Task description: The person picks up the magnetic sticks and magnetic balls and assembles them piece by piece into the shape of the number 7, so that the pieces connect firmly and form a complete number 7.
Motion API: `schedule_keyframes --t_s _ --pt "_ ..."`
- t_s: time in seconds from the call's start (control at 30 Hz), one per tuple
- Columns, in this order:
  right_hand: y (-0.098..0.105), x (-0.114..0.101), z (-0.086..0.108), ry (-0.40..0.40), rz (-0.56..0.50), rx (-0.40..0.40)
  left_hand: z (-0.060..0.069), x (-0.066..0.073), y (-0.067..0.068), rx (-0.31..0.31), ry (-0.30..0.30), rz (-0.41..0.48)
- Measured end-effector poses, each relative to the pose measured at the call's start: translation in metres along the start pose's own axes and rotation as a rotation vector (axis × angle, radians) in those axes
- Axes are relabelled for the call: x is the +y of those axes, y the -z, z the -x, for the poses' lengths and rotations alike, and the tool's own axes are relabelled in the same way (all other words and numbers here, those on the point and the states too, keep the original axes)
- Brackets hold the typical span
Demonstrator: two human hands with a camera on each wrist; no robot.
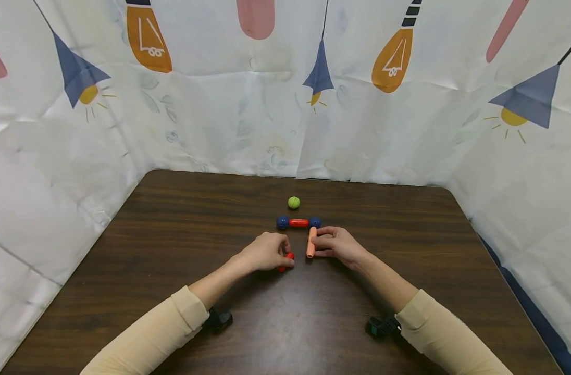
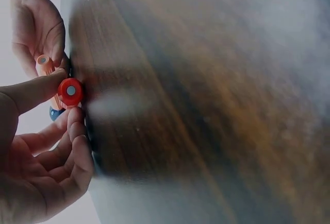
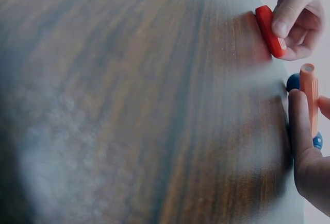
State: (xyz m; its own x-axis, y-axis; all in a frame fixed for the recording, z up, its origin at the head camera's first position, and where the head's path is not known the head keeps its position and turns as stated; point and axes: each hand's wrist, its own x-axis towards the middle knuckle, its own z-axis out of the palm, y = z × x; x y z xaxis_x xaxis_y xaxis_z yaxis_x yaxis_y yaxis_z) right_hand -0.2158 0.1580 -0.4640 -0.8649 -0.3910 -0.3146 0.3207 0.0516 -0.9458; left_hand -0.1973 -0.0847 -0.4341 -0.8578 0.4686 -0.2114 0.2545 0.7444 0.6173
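Observation:
My left hand (image 1: 265,251) pinches a short red building rod (image 2: 70,92) between thumb and fingers; a silver disc shows in its end. To the right, my right hand (image 1: 338,245) holds an orange building rod (image 1: 311,244) by its side, pointing away from me. Just beyond, another red rod (image 1: 298,222) lies crosswise between a left blue ball (image 1: 283,222) and a right blue ball (image 1: 315,222). The orange rod's far end is close to the right blue ball; whether they touch I cannot tell.
A small green ball (image 1: 293,202) sits behind the blue-ended piece. Everything lies on a dark wood-grain table (image 1: 210,208). A white curtain (image 1: 248,125) with printed lamps hangs along the table's far edge and sides.

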Motion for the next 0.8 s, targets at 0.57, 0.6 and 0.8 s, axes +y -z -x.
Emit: schedule_keyframes --t_s 0.57,0.6,0.8 --pt "0.0006 -0.0010 0.0001 -0.012 0.000 -0.001 -0.0003 0.0003 0.0001 0.000 -0.003 -0.011" --pt "0.0006 -0.0009 0.0001 -0.013 -0.001 -0.001 -0.0004 0.0000 0.0000 0.003 -0.004 -0.013" --pt "0.0003 -0.0013 -0.0001 -0.019 -0.006 0.001 -0.0002 0.0000 -0.0002 0.025 -0.014 -0.007"
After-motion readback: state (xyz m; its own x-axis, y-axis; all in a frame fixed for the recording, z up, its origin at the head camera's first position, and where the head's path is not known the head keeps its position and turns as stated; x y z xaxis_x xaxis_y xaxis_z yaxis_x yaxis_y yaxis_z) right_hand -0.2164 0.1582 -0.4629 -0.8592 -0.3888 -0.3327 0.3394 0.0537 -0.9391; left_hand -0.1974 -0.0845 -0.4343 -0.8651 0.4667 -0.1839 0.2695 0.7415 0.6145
